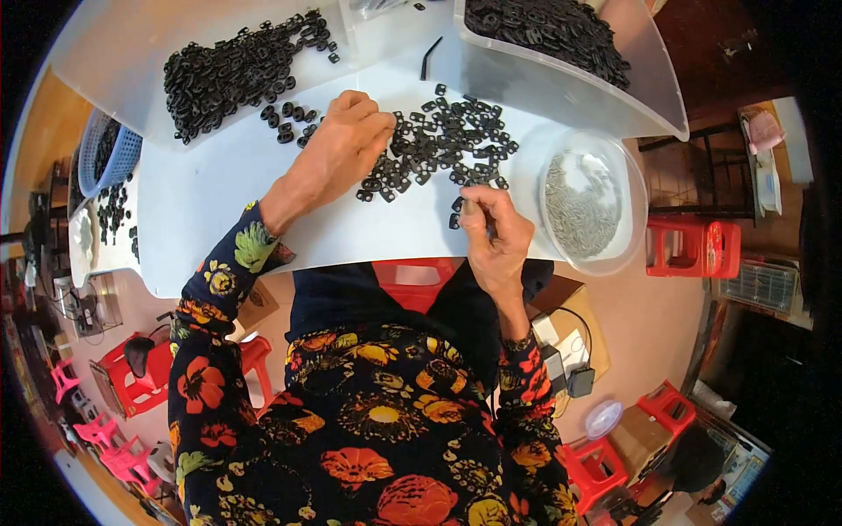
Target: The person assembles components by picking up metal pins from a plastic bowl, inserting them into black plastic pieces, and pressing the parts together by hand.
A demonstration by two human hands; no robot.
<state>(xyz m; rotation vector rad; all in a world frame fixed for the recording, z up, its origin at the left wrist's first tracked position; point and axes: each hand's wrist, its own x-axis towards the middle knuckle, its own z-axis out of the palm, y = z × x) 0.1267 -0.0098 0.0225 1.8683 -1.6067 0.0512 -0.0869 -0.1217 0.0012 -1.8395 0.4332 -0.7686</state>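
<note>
My right hand (497,235) is closed near the front edge of the white table (228,210), thumb and forefinger pinched at a small black plastic part (455,213). Farther left, my left hand (353,131) is closed too, its fingertips at the left side of a loose pile of flat black plastic pieces with holes (452,136). What those fingers hold, if anything, is hidden. Several rounded black pieces (286,114) lie just beyond my left wrist. Right of my right hand stands a round clear tub (638,203) holding many small silvery pins (574,210).
A clear bin (368,35) of black parts lies at the far left, another clear bin (561,92) at the far right. Between them is a thin black tool (430,58). A blue basket (132,158) stands left; red stools (693,248) stand around the table.
</note>
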